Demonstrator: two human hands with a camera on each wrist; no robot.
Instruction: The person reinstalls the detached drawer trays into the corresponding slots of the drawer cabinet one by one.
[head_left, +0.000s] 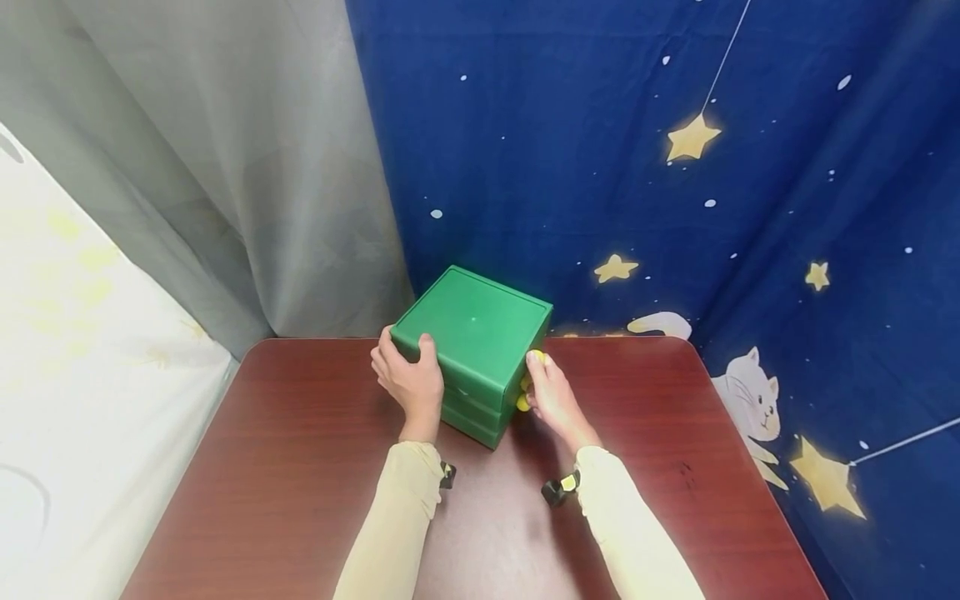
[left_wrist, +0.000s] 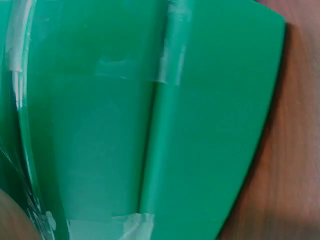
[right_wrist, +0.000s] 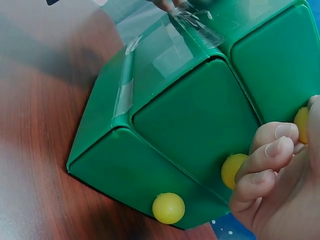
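Observation:
A green drawer box (head_left: 474, 321) with three stacked drawers stands on the table, turned so its knob side faces right. My left hand (head_left: 411, 379) grips its near left corner, thumb on the side nearest me and fingers round the left edge. At the knob side, my right hand (head_left: 553, 398) pinches the top drawer's yellow knob (right_wrist: 301, 125) between thumb and curled fingers. The middle yellow knob (right_wrist: 232, 170) is partly behind those fingers; the bottom yellow knob (right_wrist: 168, 208) shows whole. All three drawer fronts sit flush. Strips of clear tape (right_wrist: 124, 98) cross the seams on the side.
The red-brown table (head_left: 300, 467) extends around the box. Behind it hang a grey curtain (head_left: 315, 167) and a blue curtain (head_left: 525, 142) with stars, close to the table's back edge. White cloth (head_left: 97, 400) hangs along the left.

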